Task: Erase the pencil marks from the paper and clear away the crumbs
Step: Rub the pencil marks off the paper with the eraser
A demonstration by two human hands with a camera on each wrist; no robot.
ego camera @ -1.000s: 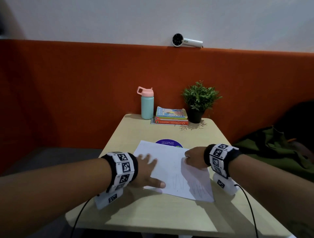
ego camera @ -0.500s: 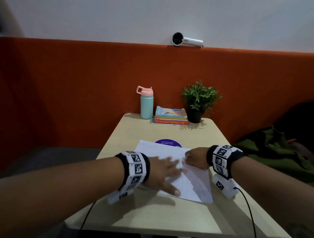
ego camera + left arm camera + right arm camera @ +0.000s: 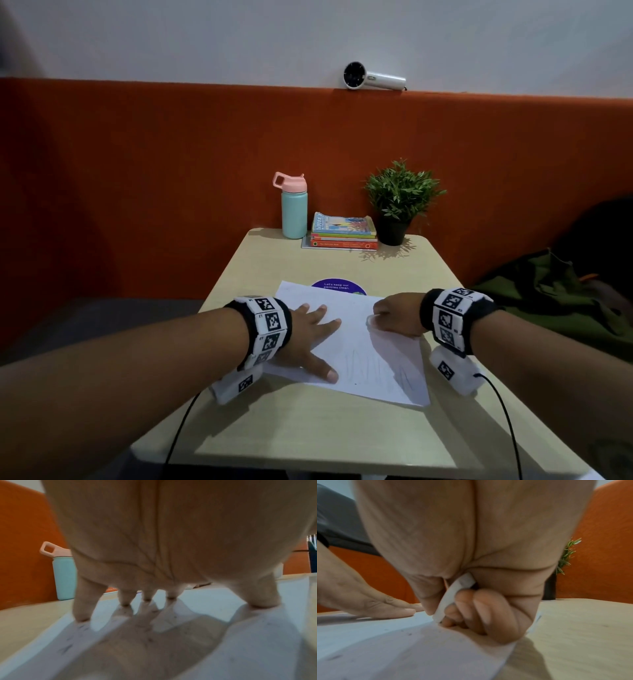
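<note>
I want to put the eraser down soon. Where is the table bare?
Bare table lies between the paper and the near edge, and between the purple sticker and the books. The back edge is crowded: bottle, books, plant.

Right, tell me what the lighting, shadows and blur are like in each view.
Head view: dim, sharp in the middle, edges bent by the wide lens; the right hand throws a shadow across the paper. Left wrist view: soft and blurred, finger shadows spread over the sheet. Right wrist view: palm out of focus, eraser motion-smeared.
</note>
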